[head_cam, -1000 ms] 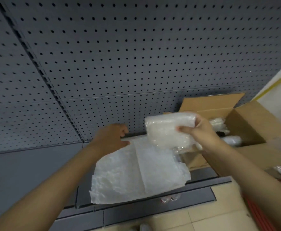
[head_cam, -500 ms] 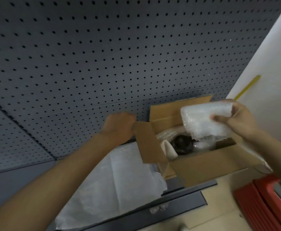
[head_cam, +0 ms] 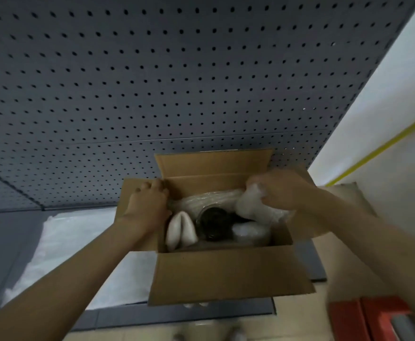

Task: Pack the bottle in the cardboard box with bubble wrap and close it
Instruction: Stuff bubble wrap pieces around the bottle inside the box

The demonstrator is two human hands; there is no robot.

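Right hand: the right hand point(head_cam: 284, 191) was over the right side of the box opening, fingers curled round a white crumpled wad of bubble wrap point(head_cam: 249, 205); motion blur hid the fingertips.
Left hand: the left hand point(head_cam: 146, 205) lay on the left flap at the box's rim, fingers bent over the edge near the back corner; whether it gripped the flap or only pressed it could not be told.
Box: the brown open cardboard box point(head_cam: 228, 276) stood with all four flaps out; the right flap was mostly hidden behind the right forearm.
Bottle: the dark round-topped bottle point(head_cam: 214, 223) was inside the box, middle of the opening, seen from above; only its dark top showed, the body being hidden under clear wrap.
Padding: a pale folded foam piece point(head_cam: 180, 230) was just left of the bottle; more bubble wrap lay to its right and behind.
Loose sheet: a white translucent sheet of wrap point(head_cam: 61, 244) lay on the grey shelf left of the box, partly covered by the left forearm.
Backdrop: grey perforated metal panel point(head_cam: 177, 82) behind.
Lower right: a red object point(head_cam: 363, 318), cut off by the frame and blurred, unidentifiable.
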